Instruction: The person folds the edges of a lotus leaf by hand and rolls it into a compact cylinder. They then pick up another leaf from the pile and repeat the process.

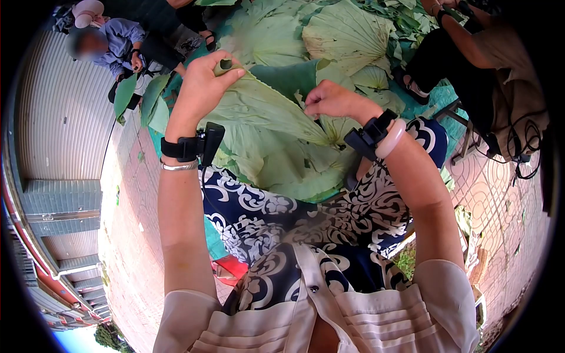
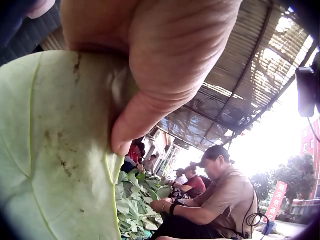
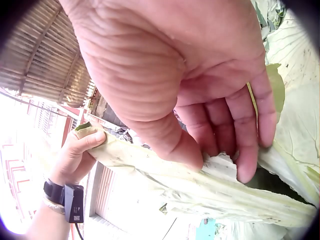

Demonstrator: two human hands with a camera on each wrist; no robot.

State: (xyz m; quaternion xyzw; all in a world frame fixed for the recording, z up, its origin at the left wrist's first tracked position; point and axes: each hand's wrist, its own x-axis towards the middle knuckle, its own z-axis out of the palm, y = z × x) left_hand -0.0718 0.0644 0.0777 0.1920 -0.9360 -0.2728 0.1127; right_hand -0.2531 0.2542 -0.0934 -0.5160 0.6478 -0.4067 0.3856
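A large pale green lotus leaf point(image 1: 268, 109), folded over along its length, stretches between my two hands above the lap. My left hand point(image 1: 203, 85) grips its rolled far-left end, thumb pressed on the leaf's outer face. In the left wrist view that thumb lies against the leaf surface point(image 2: 60, 145), which has brown marks. My right hand point(image 1: 335, 100) pinches the leaf's edge further along, between thumb and bent fingers. The right wrist view shows a ragged, torn bit of edge point(image 3: 222, 167) at these fingertips, beside a dark opening in the fold. More flat lotus leaves point(image 1: 347, 35) lie under and beyond it.
A seated person in a blue shirt point(image 1: 120, 41) is at far left, with another in a brown shirt point(image 1: 509, 70) at right. Loose leaves point(image 1: 154, 97) hang at the left. Patterned trousers point(image 1: 365, 206) cover my knees, and brick paving point(image 1: 132, 206) surrounds the pile.
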